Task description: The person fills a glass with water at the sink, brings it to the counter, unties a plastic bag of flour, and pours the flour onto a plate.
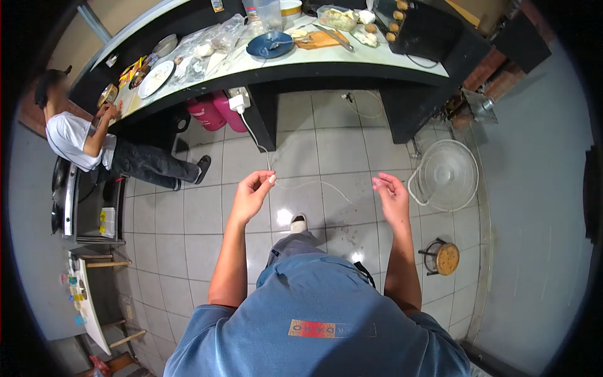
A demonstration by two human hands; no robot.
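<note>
My left hand (252, 193) is closed in a pinch, with thumb and forefinger together at a thin white cable (254, 135). A small whitish bit shows at those fingertips; I cannot make out what it is. From a white plug (239, 103) at the counter's front edge the cable drops to this hand, and a thin length curves on over the floor tiles. My right hand (394, 196) is raised apart on the other side, its fingers loosely bent and nothing visible in them.
Ahead stands a long counter (326, 68) bearing a blue pan (270, 45), a knife (335, 38) on a cutting board (317, 41), and a white plate (156, 79). Another person (81, 141) works at its left end. A large white fan (447, 176) and a round stool (446, 258) are on my right.
</note>
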